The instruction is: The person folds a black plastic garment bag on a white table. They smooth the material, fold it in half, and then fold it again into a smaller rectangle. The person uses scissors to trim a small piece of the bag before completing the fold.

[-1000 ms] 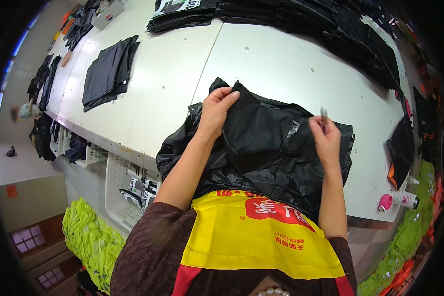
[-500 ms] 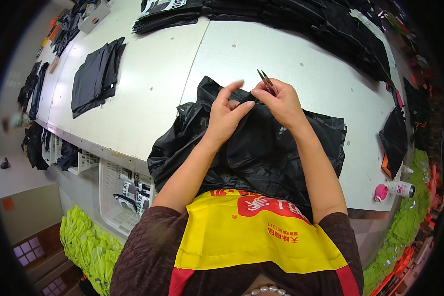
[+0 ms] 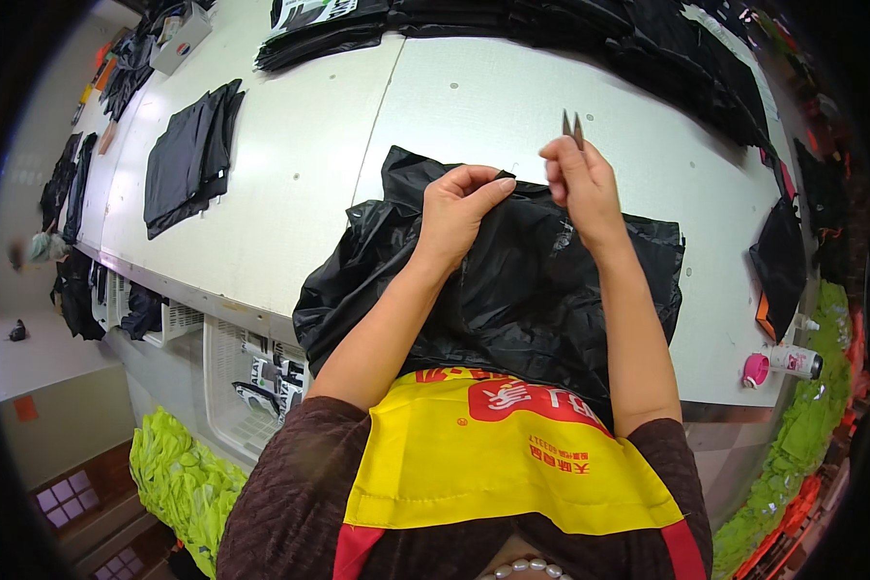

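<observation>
Blk garment point(image 3: 522, 280): spread at ctr of white tbl point(image 3: 454, 116), near edge.
L hand point(image 3: 459, 208): clamped on garment's far edge.
R hand point(image 3: 586, 186): held apart, to R; thread snips point(image 3: 572, 130) gripped, tips parted.

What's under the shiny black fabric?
The black fabric, pinched by the left hand, lies on the white table, which shows past its far edge. Anything else underneath is covered, so I can't tell.

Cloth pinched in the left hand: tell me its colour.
The cloth is black with a glossy sheen; it shows best in the head view.
</observation>
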The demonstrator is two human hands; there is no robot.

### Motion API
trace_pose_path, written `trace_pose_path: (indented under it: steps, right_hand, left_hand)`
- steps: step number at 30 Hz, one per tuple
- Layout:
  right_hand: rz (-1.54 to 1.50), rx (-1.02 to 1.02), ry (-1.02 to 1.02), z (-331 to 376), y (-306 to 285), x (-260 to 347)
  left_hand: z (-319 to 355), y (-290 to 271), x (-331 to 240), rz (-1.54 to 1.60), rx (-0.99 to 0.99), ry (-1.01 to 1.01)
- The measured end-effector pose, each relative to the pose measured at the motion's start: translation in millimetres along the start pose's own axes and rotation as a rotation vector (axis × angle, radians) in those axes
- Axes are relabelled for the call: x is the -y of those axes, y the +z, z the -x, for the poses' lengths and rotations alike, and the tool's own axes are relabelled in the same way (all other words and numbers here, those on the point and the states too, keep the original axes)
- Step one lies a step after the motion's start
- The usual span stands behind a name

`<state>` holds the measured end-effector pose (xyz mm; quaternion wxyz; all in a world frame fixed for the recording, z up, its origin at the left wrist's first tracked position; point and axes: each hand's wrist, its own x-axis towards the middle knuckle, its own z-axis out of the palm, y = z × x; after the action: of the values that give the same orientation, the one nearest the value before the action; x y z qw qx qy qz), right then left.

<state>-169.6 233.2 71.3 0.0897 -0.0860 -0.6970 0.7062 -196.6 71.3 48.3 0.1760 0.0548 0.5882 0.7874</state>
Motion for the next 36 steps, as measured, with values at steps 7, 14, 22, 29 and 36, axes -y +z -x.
trace_pose_path:
  steps: [7, 14, 22, 29, 36]
  right_hand:
    - [0.372, 0.279, 0.073, 25.8, -34.1, -3.4]
    - [0.364, 0.400, 0.019, 27.8, -33.7, -3.1]
    - [0.434, 0.384, 0.022, 23.2, -31.6, -4.2]
    - [0.153, -0.053, 0.225, 38.7, -71.2, -29.3]
    - [0.862, -0.523, 0.159, 75.1, -215.4, -77.8]
  left_hand:
    - [2.9, 2.3, 1.9, 0.029, 0.007, -0.042]
    - [4.5, 3.9, 7.6, 0.016, 0.066, -0.034]
    - [4.2, 2.5, 9.8, -0.083, 0.137, -0.017]
    - [17.1, -21.5, 7.1, -0.304, 0.189, -0.130]
    - [18.3, -119.6, -12.3, -1.317, 0.081, -0.233]
